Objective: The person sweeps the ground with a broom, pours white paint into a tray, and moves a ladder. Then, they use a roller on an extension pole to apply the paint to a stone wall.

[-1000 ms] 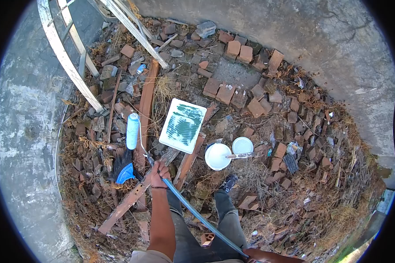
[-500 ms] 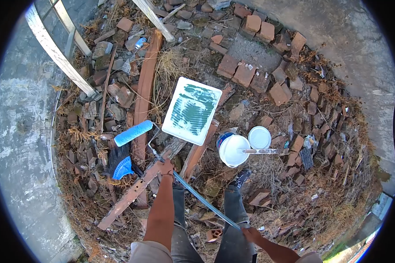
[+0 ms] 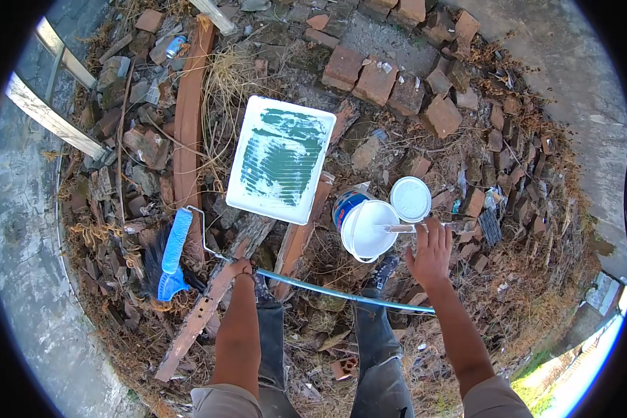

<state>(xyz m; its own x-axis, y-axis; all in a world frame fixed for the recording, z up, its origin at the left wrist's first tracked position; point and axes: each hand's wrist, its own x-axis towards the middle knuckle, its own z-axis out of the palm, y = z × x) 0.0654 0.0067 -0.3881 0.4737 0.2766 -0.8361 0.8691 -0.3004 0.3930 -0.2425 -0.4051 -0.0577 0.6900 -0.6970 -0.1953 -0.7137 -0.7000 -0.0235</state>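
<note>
"Down at the left hand?"
"Fingers clamped round the pole; the paint roller, light blue and wire-framed, lies out to that hand's left."
"And the right hand?"
"Fingers apart over a stick; can't tell if touching."

The ground was uneven & covered w/ broken bricks, stones and dry grass. On it lay a reddish plank and, nearer, a worn plank w/ holes. A white tray w/ green paint was nr. the centre, lower edge over wood pcs. A paint bucket stood to its R; the white lid was just beside. At L were a blue brush w/ black bristles &, farther, a blue can.
</note>
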